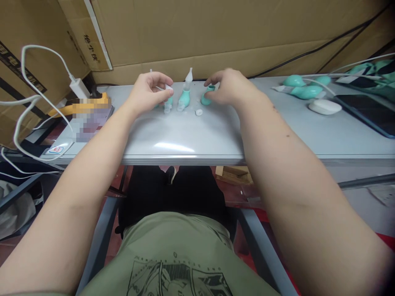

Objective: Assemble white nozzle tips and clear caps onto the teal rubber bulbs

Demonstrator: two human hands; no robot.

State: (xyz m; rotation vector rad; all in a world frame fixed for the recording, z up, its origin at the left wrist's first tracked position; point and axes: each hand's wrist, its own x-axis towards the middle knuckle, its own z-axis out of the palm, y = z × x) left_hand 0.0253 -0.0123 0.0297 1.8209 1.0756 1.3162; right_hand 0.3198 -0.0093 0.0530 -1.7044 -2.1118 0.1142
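My left hand (152, 91) is closed in a pinch on a small white part (168, 87). Just below it is a teal bulb (170, 101), and I cannot tell whether the two are joined. Another white tip (151, 70) rises behind this hand, its lower part mostly hidden. Between the hands a teal nasal aspirator (185, 98) with a pointed clear nozzle stands upright. My right hand (226, 87) curls its thumb and fingers around a teal bulb (205, 100) with an open neck. A small white cap (199, 112) lies in front of that bulb.
More teal bulbs (305, 92) lie at the right, beside a white rounded case (324, 107) and a dark phone (370, 113). White cables (23, 61) and a charger (79, 89) are at the left. Cardboard (185, 37) walls the back of the table (185, 135).
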